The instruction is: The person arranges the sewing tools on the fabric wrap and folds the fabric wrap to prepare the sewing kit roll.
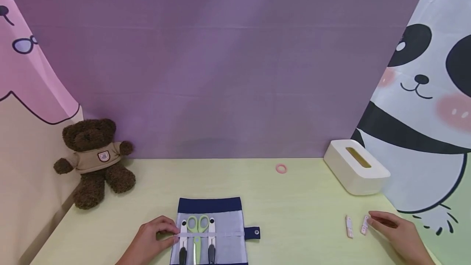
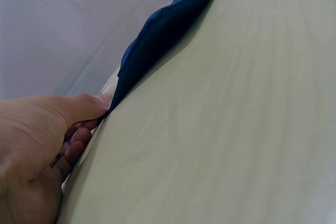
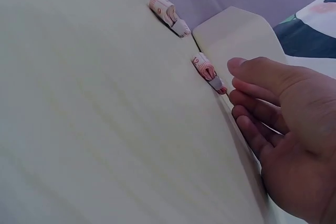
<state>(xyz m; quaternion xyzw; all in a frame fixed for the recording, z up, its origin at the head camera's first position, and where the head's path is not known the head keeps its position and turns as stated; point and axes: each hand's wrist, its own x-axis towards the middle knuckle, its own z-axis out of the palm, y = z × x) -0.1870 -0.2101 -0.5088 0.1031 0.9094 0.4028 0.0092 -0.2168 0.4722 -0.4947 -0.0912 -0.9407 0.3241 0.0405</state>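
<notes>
Pouch (image 1: 229, 222) is lying well inside the desk's (image 1: 290, 207) left edge, left hand (image 1: 152, 236) pinching its side. Two tapes (image 1: 349, 227) are lying near the desk's right edge, right hand (image 1: 401, 233) reaching beside one, unclenched.

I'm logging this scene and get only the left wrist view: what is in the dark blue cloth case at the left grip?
Observer: Green scissors are tucked under a strap in the case.

Operator: And where is the right grip?

Observer: The right grip is beside the nearer of two small printed rolls; I can't tell whether it touches.

Operator: Anything farther back on the table?

Observer: Yes, a pink ring lies near the back edge, left of the white box.
</notes>
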